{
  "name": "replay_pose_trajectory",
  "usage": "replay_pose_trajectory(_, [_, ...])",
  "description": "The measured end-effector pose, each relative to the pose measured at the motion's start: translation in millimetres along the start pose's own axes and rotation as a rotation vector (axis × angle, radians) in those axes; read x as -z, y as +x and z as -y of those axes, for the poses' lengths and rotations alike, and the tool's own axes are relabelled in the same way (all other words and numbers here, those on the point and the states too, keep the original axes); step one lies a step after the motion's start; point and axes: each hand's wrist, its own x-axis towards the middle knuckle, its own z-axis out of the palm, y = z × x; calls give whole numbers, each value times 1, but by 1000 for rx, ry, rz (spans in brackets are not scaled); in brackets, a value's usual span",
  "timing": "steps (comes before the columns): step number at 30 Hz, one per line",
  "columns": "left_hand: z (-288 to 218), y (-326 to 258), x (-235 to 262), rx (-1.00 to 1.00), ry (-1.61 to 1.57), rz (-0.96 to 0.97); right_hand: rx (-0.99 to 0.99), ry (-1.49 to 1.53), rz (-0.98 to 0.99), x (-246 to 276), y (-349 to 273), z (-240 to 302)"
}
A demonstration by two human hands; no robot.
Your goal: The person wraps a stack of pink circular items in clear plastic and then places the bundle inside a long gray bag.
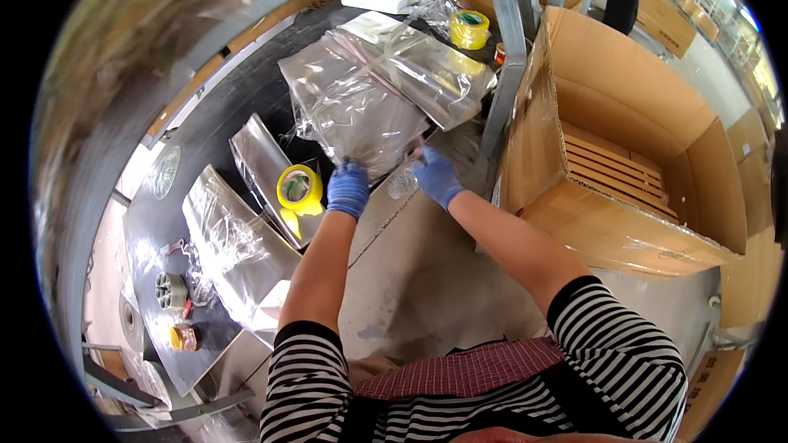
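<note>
The plastic sheets [355, 107] look glossy, the cardboard box [599, 226] matt.

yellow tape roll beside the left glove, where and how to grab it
Probably pinch the yellow tape roll by its ring's right side, from above, nearest the left grip; its round opening faces up, so the wall can likely be straddled.

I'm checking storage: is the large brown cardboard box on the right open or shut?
Open: nothing covers the large brown cardboard box; long brown pieces show inside.
</note>
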Motion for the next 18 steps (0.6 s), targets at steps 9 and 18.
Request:
replay_pose_trajectory(9, [14, -18, -15, 15, -354, -329, -72, -273, -709, 18, 109, -33])
replay_pose_trajectory(18, [20, -34, -18, 34, -417, -340, -193, -643, -246, 37, 117, -31])
